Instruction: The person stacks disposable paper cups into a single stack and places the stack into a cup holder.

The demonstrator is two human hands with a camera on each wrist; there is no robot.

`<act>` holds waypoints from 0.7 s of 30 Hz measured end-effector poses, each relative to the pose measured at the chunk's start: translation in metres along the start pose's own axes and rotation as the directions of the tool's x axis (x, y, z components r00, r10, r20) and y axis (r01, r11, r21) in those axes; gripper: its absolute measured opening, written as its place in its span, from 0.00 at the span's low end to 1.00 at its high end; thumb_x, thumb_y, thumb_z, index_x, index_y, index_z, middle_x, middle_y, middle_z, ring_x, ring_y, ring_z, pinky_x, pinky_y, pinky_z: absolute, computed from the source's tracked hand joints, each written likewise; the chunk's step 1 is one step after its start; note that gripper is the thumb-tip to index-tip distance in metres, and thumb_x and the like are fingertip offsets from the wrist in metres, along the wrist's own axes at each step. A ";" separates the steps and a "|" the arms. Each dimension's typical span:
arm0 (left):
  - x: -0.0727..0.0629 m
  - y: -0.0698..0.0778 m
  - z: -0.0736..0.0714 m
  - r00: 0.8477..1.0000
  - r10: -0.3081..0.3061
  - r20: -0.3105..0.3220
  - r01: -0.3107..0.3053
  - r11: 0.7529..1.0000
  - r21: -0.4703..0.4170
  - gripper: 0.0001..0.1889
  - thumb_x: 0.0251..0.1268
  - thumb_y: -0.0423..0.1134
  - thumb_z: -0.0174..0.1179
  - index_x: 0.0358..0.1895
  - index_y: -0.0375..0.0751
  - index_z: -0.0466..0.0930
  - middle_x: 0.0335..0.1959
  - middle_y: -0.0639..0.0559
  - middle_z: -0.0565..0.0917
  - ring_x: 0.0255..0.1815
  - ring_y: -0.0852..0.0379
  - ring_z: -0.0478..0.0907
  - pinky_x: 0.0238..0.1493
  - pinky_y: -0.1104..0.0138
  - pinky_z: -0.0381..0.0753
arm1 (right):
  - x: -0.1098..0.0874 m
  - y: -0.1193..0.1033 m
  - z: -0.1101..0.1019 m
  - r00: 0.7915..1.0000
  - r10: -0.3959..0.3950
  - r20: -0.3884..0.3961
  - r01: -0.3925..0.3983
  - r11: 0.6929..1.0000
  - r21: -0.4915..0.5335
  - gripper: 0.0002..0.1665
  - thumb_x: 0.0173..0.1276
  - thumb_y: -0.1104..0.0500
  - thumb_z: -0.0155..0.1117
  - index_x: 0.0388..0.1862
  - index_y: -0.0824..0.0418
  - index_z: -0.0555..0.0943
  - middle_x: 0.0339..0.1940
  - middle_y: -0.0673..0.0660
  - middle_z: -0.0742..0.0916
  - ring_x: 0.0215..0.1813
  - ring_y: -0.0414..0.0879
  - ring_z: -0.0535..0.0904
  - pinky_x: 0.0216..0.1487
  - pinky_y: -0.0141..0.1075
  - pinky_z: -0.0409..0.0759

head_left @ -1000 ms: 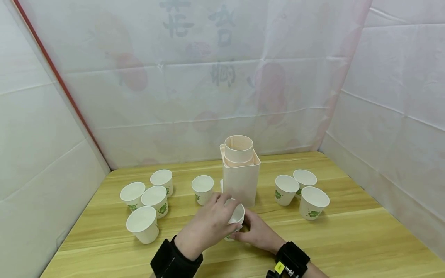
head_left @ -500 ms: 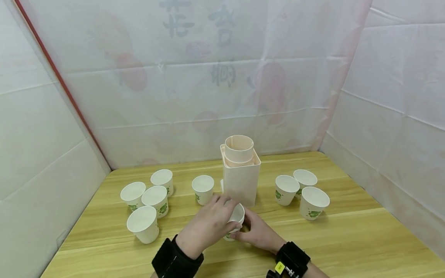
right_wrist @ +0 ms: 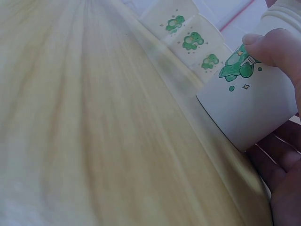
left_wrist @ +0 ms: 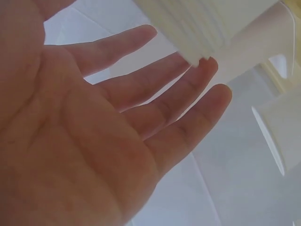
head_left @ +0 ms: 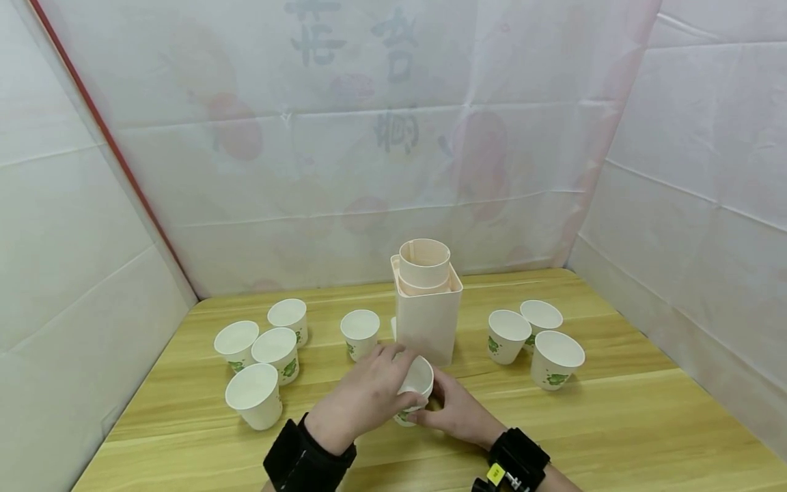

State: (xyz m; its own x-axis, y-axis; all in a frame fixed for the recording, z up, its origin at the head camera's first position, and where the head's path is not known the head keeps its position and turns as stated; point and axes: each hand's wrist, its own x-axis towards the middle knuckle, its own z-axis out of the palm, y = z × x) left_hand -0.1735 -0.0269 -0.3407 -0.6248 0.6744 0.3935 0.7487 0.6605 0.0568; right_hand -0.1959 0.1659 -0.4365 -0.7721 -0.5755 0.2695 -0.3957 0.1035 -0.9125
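Note:
A stack of nested white paper cups (head_left: 417, 380) with green cartoon prints sits between my hands in the head view. My right hand (head_left: 458, 412) grips its lower part, thumb (right_wrist: 275, 46) on the near side and other fingers behind. My left hand (head_left: 369, 398) lies along the stack's left side near the rim, the thumb toward the front. In the left wrist view its fingers (left_wrist: 162, 106) are spread and nearly straight, with some fingertips at the stacked rims (left_wrist: 197, 33). Whether the stack's base touches the table cannot be told.
A pale square holder (head_left: 427, 328) with a round tube (head_left: 424, 265) in its top stands behind the stack. Several cups (head_left: 253, 396) stand at left, one cup (head_left: 360, 335) left of the holder, and three cups (head_left: 557, 362) at right. Fabric walls border the wooden table (head_left: 615, 424).
My left index finger has shifted left off the front of the cup rim, showing more of the opening. My right hand and the stack stay almost still.

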 end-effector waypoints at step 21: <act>0.004 -0.067 0.021 0.869 -0.415 -0.268 0.412 0.908 -0.070 0.27 0.60 0.47 0.59 0.57 0.33 0.69 0.55 0.31 0.70 0.56 0.36 0.66 0.52 0.50 0.70 | 0.002 -0.001 0.001 1.000 -0.003 -0.009 0.003 1.000 0.008 0.38 0.56 0.62 0.68 0.65 0.50 0.64 0.59 0.52 0.75 0.63 0.49 0.66 0.62 0.34 0.61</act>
State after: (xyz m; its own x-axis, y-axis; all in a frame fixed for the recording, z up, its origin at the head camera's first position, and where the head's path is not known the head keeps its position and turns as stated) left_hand -0.2308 -0.0609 -0.3623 -0.7944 0.2234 0.5648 0.4382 0.8547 0.2783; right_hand -0.1967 0.1638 -0.4357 -0.7753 -0.5688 0.2747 -0.3942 0.0958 -0.9140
